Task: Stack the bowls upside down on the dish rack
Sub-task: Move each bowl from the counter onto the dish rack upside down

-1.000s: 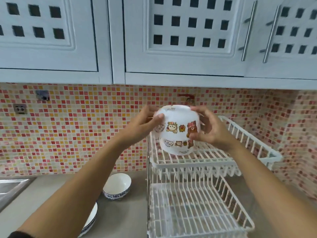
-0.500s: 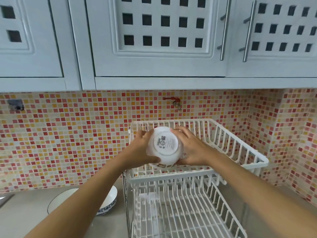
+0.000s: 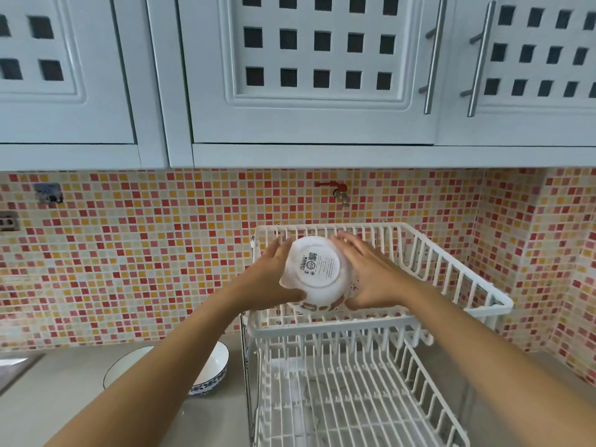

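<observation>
A white bowl with cartoon pictures (image 3: pixel 317 272) is turned upside down, its labelled base facing me, inside the upper tier of the white wire dish rack (image 3: pixel 451 272). My left hand (image 3: pixel 274 279) grips its left side and my right hand (image 3: pixel 364 275) grips its right side. Whether the rim rests on the wires is hidden by the bowl and my hands. The lower tier (image 3: pixel 348 398) holds no dishes. A white bowl with a blue pattern (image 3: pixel 213 372) stands upright on the counter to the left of the rack, partly behind my left forearm.
White wall cabinets (image 3: pixel 309 75) hang low over the rack, with two metal handles at the right. A red tap (image 3: pixel 337 191) juts from the mosaic wall behind the rack. A sink edge (image 3: pixel 16 366) shows at the far left of the grey counter.
The bowl has been flipped from on its side to upside down and lowered into the upper tier. Both hands stayed on it. The view has tilted down.
</observation>
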Demonstrator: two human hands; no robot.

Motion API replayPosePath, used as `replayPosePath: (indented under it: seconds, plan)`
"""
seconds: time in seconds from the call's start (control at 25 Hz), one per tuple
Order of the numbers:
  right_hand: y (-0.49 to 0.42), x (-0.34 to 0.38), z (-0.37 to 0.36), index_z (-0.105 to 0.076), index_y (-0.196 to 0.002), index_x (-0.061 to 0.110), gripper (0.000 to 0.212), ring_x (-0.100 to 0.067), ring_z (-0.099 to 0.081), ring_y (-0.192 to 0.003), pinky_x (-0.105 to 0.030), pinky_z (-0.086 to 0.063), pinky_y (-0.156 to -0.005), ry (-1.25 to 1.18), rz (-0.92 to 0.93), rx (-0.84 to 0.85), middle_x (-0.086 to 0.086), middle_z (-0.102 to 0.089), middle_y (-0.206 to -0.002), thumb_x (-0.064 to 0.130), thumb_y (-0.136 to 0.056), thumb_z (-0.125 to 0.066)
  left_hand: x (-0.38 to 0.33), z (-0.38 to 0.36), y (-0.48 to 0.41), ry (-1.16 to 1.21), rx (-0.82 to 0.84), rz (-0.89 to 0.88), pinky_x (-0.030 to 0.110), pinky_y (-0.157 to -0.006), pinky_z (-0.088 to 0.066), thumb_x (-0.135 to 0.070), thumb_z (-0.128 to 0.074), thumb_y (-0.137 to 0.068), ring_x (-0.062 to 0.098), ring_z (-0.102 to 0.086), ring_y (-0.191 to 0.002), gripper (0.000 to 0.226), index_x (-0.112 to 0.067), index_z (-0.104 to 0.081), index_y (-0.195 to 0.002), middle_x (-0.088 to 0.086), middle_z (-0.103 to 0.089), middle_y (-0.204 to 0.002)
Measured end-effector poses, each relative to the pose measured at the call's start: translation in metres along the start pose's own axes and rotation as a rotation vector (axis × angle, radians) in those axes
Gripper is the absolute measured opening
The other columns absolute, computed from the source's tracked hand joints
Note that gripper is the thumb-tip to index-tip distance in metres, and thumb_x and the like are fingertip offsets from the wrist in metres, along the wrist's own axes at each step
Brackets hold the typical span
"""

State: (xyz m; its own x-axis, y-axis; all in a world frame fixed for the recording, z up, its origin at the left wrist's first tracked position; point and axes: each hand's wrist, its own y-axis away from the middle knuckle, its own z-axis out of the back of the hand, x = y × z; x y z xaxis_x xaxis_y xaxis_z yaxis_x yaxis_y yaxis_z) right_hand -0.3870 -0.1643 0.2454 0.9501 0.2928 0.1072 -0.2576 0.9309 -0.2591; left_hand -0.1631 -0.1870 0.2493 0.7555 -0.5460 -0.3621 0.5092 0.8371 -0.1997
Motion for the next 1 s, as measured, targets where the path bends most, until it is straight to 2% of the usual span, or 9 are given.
replayPosePath:
  seconds: [0.08,0.2,0.32,0.44,0.6,0.72,0.84,1.0]
  plan:
    - [0.003,0.013,0.01,0.006,-0.15,0.028,0.121,-0.017,0.002,-0.146,-0.045,-0.012,-0.117,-0.06,-0.017,-0.019,0.012,0.011,-0.157,0.036,-0.062,-0.077,0.004,0.011,0.01,-0.006,-0.056,0.007,0.04,-0.119,-0.009,-0.04,-0.062,-0.086,0.024,0.004,-0.15,0.098,-0.018,0.007,-0.152,0.005,0.012,-0.161]
    - [0.002,0.052,0.02,0.001,-0.15,0.029,0.102,-0.013,0.001,-0.146,-0.043,-0.014,-0.118,-0.198,0.035,-0.105,0.014,0.008,-0.158,0.032,-0.074,-0.067,0.016,0.031,0.033,-0.031,-0.129,0.032,0.039,-0.119,-0.014,-0.039,-0.048,-0.094,0.025,-0.003,-0.15,0.08,-0.019,0.003,-0.153,0.002,0.009,-0.162]
    - [-0.005,0.104,0.013,-0.01,-0.15,0.026,0.078,-0.011,-0.007,-0.146,-0.036,-0.016,-0.116,-0.292,0.11,-0.229,0.009,-0.004,-0.159,0.034,-0.088,-0.057,0.037,0.047,0.065,-0.018,-0.156,0.09,0.037,-0.119,-0.012,-0.041,-0.036,-0.098,0.024,-0.003,-0.15,0.07,-0.02,0.003,-0.152,-0.001,0.008,-0.162]
    - [-0.013,0.165,-0.011,-0.02,-0.148,0.024,0.066,-0.012,-0.013,-0.145,-0.032,-0.016,-0.115,-0.404,0.187,-0.274,0.004,-0.014,-0.158,0.033,-0.091,-0.054,0.072,0.059,0.11,-0.026,-0.162,0.177,0.037,-0.119,-0.011,-0.042,-0.034,-0.098,0.023,-0.002,-0.15,0.069,-0.021,0.002,-0.153,-0.001,0.008,-0.162]
    - [-0.021,0.234,-0.061,-0.023,-0.147,0.022,0.065,-0.014,-0.016,-0.145,-0.032,-0.017,-0.114,-0.438,0.201,-0.191,0.002,-0.017,-0.158,0.036,-0.091,-0.053,0.132,0.061,0.163,-0.014,-0.122,0.3,0.038,-0.12,-0.01,-0.041,-0.035,-0.099,0.023,-0.001,-0.15,0.069,-0.016,0.0,-0.153,0.002,0.005,-0.162]
    - [-0.024,0.272,-0.112,-0.019,-0.148,0.018,0.07,-0.017,-0.013,-0.146,-0.041,-0.018,-0.119,-0.425,0.165,-0.068,0.0,-0.013,-0.159,0.043,-0.091,-0.05,0.178,0.044,0.199,0.006,-0.048,0.395,0.04,-0.12,-0.007,-0.039,-0.034,-0.099,0.023,0.001,-0.15,0.068,-0.016,-0.001,-0.153,0.002,0.002,-0.162]
    - [-0.022,0.302,-0.17,-0.021,-0.148,0.015,0.07,-0.02,-0.013,-0.146,-0.041,-0.019,-0.117,-0.461,0.072,0.044,-0.002,-0.014,-0.159,0.046,-0.091,-0.048,0.219,0.016,0.227,0.043,0.005,0.519,0.042,-0.12,-0.01,-0.037,-0.037,-0.099,0.026,-0.003,-0.15,0.07,-0.016,0.002,-0.153,0.003,0.001,-0.162]
    - [-0.031,0.312,-0.243,-0.026,-0.144,0.012,0.069,-0.026,-0.02,-0.144,-0.044,-0.027,-0.114,-0.525,-0.086,0.165,-0.008,-0.022,-0.155,0.048,-0.089,-0.048,0.254,-0.024,0.238,0.145,0.053,0.643,0.035,-0.119,-0.014,-0.031,-0.039,-0.099,0.027,-0.012,-0.149,0.069,-0.003,-0.003,-0.151,0.012,-0.007,-0.161]
